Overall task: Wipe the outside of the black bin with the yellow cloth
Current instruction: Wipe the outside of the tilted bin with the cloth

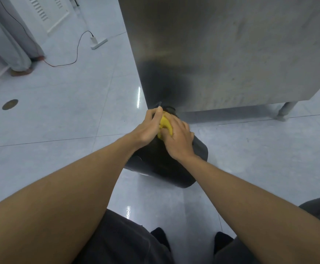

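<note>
- I'm crouched over the black bin, which lies tipped on the pale tiled floor right in front of my knees.
- Its far end sits up against the bottom corner of the steel cabinet; the near end points back toward me.
- My left hand is curled over the far upper edge of the bin, fingers wrapped round what looks like its rim, gripping it.
- My right hand is spread flat, palm down, pressing the yellow cloth onto the bin's outer side.
- The cloth is bunched up between my two hands, mostly hidden under my right palm; only a crumpled yellow fold shows.
- My right fingers are fairly open and splayed over the cloth rather than closed round it.
- Both forearms are bare and stretched well out ahead of me.
- Over to the far left, a white power strip lies on the floor with a thin cable trailing from it.
- A round drain cover sits in the tiles at left.
</note>
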